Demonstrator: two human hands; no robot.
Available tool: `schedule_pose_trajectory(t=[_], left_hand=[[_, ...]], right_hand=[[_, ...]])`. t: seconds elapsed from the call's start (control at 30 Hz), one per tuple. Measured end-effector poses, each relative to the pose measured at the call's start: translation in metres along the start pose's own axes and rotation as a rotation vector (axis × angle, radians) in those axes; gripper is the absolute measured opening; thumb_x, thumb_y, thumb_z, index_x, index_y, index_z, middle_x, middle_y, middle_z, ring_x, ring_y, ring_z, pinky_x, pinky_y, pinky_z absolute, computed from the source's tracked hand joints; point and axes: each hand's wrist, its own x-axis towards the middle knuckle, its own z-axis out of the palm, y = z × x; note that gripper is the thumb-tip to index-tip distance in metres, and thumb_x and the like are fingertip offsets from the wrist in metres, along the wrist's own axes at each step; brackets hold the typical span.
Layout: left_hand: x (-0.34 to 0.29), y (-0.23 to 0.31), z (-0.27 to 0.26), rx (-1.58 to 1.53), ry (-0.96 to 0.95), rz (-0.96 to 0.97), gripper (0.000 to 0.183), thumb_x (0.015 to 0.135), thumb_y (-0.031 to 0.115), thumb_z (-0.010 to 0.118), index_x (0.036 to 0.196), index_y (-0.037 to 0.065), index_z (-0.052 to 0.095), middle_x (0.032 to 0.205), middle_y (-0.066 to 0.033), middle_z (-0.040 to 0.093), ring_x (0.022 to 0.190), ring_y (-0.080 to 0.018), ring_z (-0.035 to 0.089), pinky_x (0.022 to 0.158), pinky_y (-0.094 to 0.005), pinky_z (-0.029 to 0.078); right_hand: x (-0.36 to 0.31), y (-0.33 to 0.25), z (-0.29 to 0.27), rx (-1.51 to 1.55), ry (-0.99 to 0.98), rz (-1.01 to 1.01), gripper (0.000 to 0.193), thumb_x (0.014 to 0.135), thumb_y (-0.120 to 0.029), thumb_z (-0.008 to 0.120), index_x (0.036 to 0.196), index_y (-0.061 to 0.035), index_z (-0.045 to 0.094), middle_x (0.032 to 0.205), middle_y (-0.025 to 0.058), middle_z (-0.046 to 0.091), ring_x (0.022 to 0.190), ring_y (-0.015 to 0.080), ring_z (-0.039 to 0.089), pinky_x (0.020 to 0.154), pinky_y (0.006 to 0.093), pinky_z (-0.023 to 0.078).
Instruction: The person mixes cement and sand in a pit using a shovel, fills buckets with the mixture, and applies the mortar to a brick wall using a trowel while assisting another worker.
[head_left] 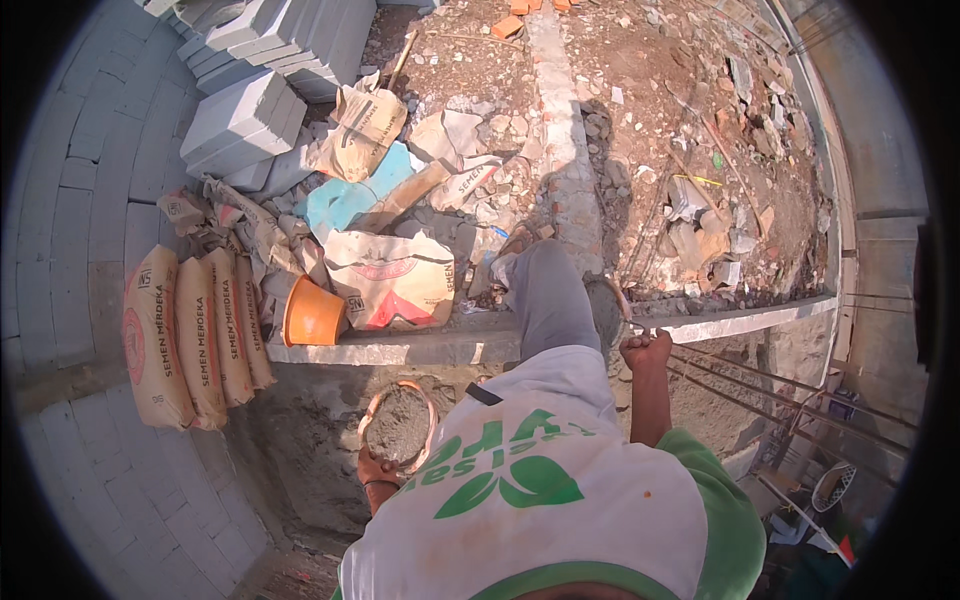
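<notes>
My left hand (376,468) is closed at the near edge of a round bucket with an orange rim (432,420). Wet grey mortar (398,425) fills that bucket. On the other side of my body, my right hand (646,350) is a fist around what looks like the thin handle of a second orange-rimmed bucket (622,302). My leg hides most of this second bucket, and grey mortar shows inside it. One knee is bent forward over a concrete ledge (400,349) that runs across in front of me.
Several full cement bags (160,340) stand at the left beside an orange bucket (312,312). Torn paper bags (390,280) and rubble lie ahead, split by a low brick strip (565,130). Light grey blocks (245,125) are stacked far left. Steel bars (780,405) jut out at right.
</notes>
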Motion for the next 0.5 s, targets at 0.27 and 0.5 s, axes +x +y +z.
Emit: schedule_pose_trajectory(t=[0.27, 0.5], left_hand=[[-0.045, 0.097, 0.142, -0.023, 0.384, -0.184, 0.032, 0.080, 0.040, 0.052, 0.068, 0.017, 0.032, 0.046, 0.0008, 0.026, 0.037, -0.0163, 0.026, 0.039, -0.0344, 0.028], [-0.017, 0.133, 0.280, -0.197, 0.115, -0.043, 0.024, 0.082, 0.038, 0.048, 0.073, 0.020, 0.035, 0.061, 0.0017, 0.036, 0.041, -0.0149, 0.029, 0.041, -0.0330, 0.032]], right_hand=[[0.025, -0.048, 0.063, 0.075, 0.267, -0.063, 0.018, 0.083, -0.028, 0.034, 0.071, -0.0151, 0.036, 0.051, -0.0018, 0.023, 0.041, 0.0120, 0.025, 0.053, 0.0319, 0.034], [0.014, -0.088, 0.168, 0.184, 0.107, -0.116, 0.015, 0.082, -0.028, 0.032, 0.074, -0.0146, 0.034, 0.051, -0.0016, 0.024, 0.040, 0.0120, 0.026, 0.047, 0.0307, 0.033]])
